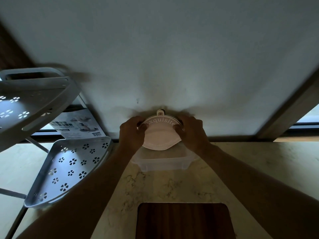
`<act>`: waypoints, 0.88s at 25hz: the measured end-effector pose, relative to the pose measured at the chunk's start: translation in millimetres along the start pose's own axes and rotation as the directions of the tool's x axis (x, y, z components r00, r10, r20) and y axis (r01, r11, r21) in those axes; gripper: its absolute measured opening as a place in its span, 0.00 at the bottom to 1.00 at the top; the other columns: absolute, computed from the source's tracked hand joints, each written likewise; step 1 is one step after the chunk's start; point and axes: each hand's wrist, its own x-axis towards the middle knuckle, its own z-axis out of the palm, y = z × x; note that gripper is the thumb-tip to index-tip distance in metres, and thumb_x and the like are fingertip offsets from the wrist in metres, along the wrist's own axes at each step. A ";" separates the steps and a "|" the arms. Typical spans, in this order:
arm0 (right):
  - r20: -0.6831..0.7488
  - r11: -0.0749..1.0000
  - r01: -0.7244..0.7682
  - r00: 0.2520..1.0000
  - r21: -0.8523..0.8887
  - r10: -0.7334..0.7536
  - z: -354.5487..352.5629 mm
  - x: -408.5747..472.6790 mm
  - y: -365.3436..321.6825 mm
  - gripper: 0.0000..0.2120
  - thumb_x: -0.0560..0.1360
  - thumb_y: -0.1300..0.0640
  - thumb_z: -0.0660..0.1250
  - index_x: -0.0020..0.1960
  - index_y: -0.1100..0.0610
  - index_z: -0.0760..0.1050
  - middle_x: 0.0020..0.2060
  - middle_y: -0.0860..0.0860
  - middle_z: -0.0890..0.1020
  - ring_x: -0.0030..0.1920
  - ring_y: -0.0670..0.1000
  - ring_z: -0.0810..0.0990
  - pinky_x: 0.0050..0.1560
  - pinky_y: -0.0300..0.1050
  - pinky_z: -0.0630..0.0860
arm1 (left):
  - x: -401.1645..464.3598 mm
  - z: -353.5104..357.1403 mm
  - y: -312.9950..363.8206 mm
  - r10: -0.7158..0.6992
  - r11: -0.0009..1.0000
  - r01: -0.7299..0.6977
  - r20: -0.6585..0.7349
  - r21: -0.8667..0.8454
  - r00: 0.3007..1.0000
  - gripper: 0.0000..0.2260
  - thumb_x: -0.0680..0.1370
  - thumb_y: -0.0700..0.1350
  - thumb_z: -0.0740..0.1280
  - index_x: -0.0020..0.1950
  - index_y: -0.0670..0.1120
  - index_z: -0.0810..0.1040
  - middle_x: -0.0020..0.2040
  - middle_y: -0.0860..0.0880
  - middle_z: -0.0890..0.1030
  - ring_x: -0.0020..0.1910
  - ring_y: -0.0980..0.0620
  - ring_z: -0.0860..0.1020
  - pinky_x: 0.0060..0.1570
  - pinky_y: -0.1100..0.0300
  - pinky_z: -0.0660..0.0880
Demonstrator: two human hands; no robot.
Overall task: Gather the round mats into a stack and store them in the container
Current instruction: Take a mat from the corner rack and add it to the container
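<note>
A stack of round mats is held tilted just above a clear plastic container that stands on the marble counter against the wall. The top mat is pale pink with the word "Exquisite" along its rim and a small hanging tab at its far edge. My left hand grips the stack's left edge and my right hand grips its right edge. The stack's lower edge overlaps the container's open mouth; I cannot tell whether it touches the container.
A grey two-tier corner rack with flower-shaped cutouts stands at the left, with a printed box behind it. A dark wooden board lies at the counter's near edge. The wall rises right behind the container.
</note>
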 end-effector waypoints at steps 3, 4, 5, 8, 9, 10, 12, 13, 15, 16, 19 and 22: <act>0.075 0.999 0.019 0.997 0.033 -0.021 -8.7 2.8 0.6 0.13 0.76 0.53 0.69 0.57 0.59 0.78 0.50 0.58 0.84 0.51 0.61 0.80 0.54 0.55 0.73 | 0.6 -7.2 4.7 0.005 1.000 -0.006 0.040 0.011 0.999 0.07 0.77 0.44 0.70 0.54 0.45 0.81 0.49 0.48 0.84 0.45 0.53 0.77 0.50 0.55 0.75; 0.062 0.998 0.020 0.998 0.058 -0.024 -12.0 2.4 -0.1 0.13 0.76 0.53 0.70 0.57 0.59 0.79 0.49 0.59 0.84 0.50 0.61 0.80 0.53 0.55 0.73 | -0.5 -9.6 6.1 0.008 1.000 -0.008 0.044 0.003 0.999 0.07 0.77 0.43 0.70 0.54 0.45 0.81 0.49 0.48 0.84 0.45 0.53 0.77 0.50 0.55 0.75; 0.046 0.996 0.028 0.998 0.080 -0.032 -15.2 1.7 -0.8 0.13 0.75 0.54 0.71 0.56 0.59 0.79 0.48 0.59 0.85 0.49 0.61 0.81 0.51 0.54 0.73 | -2.3 -11.8 7.8 0.020 1.000 -0.019 0.039 -0.009 0.999 0.07 0.77 0.43 0.70 0.54 0.44 0.81 0.49 0.47 0.83 0.45 0.53 0.77 0.49 0.55 0.75; 0.013 0.992 0.082 0.996 0.096 -0.084 -24.6 3.3 -1.0 0.12 0.74 0.53 0.72 0.55 0.58 0.79 0.45 0.58 0.85 0.47 0.61 0.81 0.51 0.57 0.74 | -3.5 -20.2 8.8 0.123 0.992 -0.124 -0.010 -0.023 0.992 0.05 0.76 0.41 0.71 0.51 0.45 0.82 0.48 0.48 0.84 0.45 0.53 0.78 0.47 0.56 0.74; 0.002 0.990 0.097 0.995 0.098 -0.097 -26.3 3.9 -0.4 0.12 0.74 0.53 0.72 0.55 0.58 0.79 0.45 0.57 0.85 0.46 0.60 0.81 0.52 0.58 0.74 | -3.1 -22.7 7.5 0.159 0.987 -0.159 -0.018 -0.003 0.987 0.05 0.76 0.42 0.71 0.51 0.46 0.82 0.48 0.48 0.84 0.45 0.53 0.78 0.48 0.55 0.73; -0.007 0.990 0.108 0.994 0.094 -0.108 -26.9 3.7 0.0 0.12 0.75 0.53 0.72 0.55 0.57 0.79 0.45 0.57 0.85 0.46 0.60 0.81 0.52 0.58 0.74 | -2.8 -24.5 5.6 0.187 0.982 -0.186 -0.017 0.018 0.982 0.05 0.76 0.42 0.70 0.52 0.46 0.82 0.48 0.48 0.84 0.45 0.52 0.78 0.49 0.54 0.72; 0.020 0.991 0.123 0.992 0.046 -0.124 -24.3 2.3 1.8 0.12 0.75 0.52 0.71 0.56 0.57 0.79 0.46 0.56 0.85 0.47 0.59 0.81 0.54 0.56 0.72 | -3.1 -23.5 1.8 0.208 0.976 -0.209 0.022 0.063 0.978 0.06 0.77 0.44 0.69 0.53 0.46 0.81 0.49 0.47 0.84 0.47 0.49 0.79 0.51 0.53 0.72; 0.053 0.992 0.123 0.991 0.013 -0.124 -21.3 1.7 2.9 0.13 0.76 0.52 0.70 0.57 0.57 0.78 0.46 0.56 0.85 0.48 0.59 0.81 0.55 0.56 0.72 | -3.4 -21.4 -0.1 0.208 0.973 -0.212 0.053 0.086 0.977 0.07 0.78 0.44 0.69 0.54 0.46 0.81 0.50 0.47 0.84 0.47 0.49 0.79 0.51 0.54 0.72; 0.108 0.994 0.110 0.988 -0.025 -0.107 -16.1 -0.1 6.1 0.14 0.76 0.52 0.69 0.58 0.57 0.77 0.47 0.57 0.84 0.48 0.60 0.81 0.55 0.55 0.71 | -4.0 -16.0 -3.7 0.210 0.970 -0.220 0.102 0.100 0.972 0.08 0.78 0.45 0.68 0.56 0.46 0.80 0.51 0.46 0.84 0.48 0.48 0.80 0.51 0.56 0.71; 0.113 0.994 0.107 0.988 -0.029 -0.104 -14.7 -0.7 8.1 0.14 0.76 0.52 0.69 0.59 0.57 0.77 0.47 0.57 0.84 0.48 0.60 0.81 0.55 0.55 0.71 | -4.2 -14.3 -4.8 0.214 0.970 -0.225 0.112 0.094 0.970 0.08 0.79 0.45 0.67 0.57 0.46 0.80 0.51 0.46 0.84 0.49 0.47 0.80 0.51 0.55 0.71; 0.101 0.993 0.114 0.989 -0.025 -0.111 -12.8 0.3 12.3 0.15 0.76 0.51 0.70 0.59 0.56 0.77 0.47 0.55 0.85 0.48 0.58 0.81 0.56 0.54 0.69 | -3.1 -11.1 -8.7 0.234 0.964 -0.247 0.123 0.101 0.964 0.09 0.79 0.45 0.66 0.58 0.46 0.79 0.53 0.45 0.83 0.50 0.47 0.79 0.52 0.54 0.72; 0.095 0.996 0.088 0.992 0.002 -0.087 -8.2 0.3 12.8 0.14 0.76 0.50 0.69 0.59 0.55 0.76 0.48 0.54 0.84 0.49 0.57 0.80 0.58 0.53 0.67 | -4.8 -9.5 -11.5 0.263 0.955 -0.276 0.124 0.106 0.957 0.11 0.80 0.46 0.66 0.61 0.46 0.77 0.54 0.46 0.82 0.50 0.48 0.79 0.52 0.58 0.68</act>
